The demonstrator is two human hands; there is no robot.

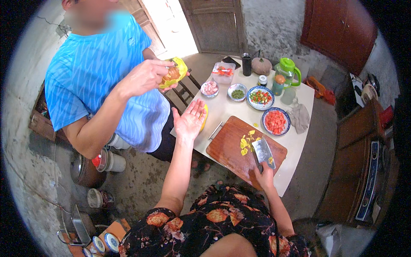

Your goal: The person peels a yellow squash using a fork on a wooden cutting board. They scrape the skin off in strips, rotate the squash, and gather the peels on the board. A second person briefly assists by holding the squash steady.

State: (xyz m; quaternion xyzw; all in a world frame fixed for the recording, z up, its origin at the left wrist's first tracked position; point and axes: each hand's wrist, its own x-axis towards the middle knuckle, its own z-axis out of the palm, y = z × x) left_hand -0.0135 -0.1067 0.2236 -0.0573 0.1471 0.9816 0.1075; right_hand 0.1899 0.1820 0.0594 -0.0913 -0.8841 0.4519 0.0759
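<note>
The surface (239, 109) carries a brown board (229, 141). Above the board is a cleaver (262, 150), its handle clamped in the right hand (265, 171). Well apart, the left hand (190, 122) spreads palm up. Yellow pieces (244, 151) lie on the board beside the blade.

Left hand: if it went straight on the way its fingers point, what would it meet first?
The left hand would probably meet the small bowl of pale pink pieces, or pass above it; depth is unclear.
</note>
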